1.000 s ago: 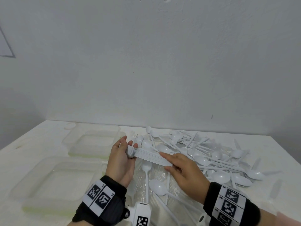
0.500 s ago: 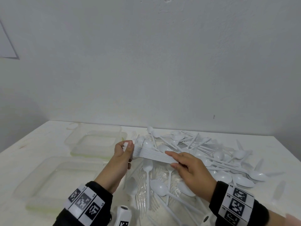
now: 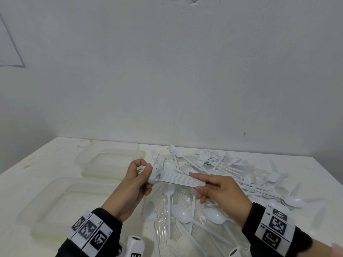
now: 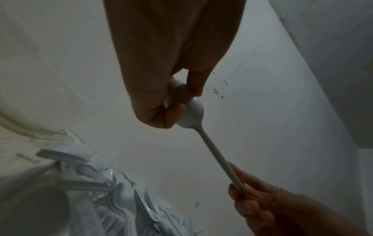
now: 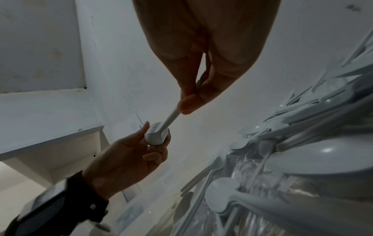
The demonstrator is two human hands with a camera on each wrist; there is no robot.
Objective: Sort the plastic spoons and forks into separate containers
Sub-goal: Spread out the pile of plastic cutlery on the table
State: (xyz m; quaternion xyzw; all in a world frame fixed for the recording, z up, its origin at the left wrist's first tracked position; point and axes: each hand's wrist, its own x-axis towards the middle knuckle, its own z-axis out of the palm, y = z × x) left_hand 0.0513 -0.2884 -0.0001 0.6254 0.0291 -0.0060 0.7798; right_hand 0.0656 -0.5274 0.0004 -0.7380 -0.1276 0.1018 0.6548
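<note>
A nested stack of white plastic spoons (image 3: 176,178) hangs level above the table between both hands. My left hand (image 3: 141,175) grips the bowl end (image 4: 189,111). The handle ends (image 5: 173,116) are pinched by my right hand (image 3: 209,184) between thumb and fingers. A loose heap of white spoons and forks (image 3: 232,173) covers the table's middle and right, with clear plastic forks (image 3: 165,219) under my hands. Two clear rectangular containers lie at the left: the near one (image 3: 37,206) and the far one (image 3: 89,154).
The white table (image 3: 27,164) meets a plain white wall (image 3: 167,71) at the back. A small white device (image 3: 134,245) sits at the near edge between my wrists. Both containers look bare inside.
Both hands have lifted the spoon stack a little higher. My left hand has turned and now wraps the bowl end from the side; the right keeps its pinch on the handles.
</note>
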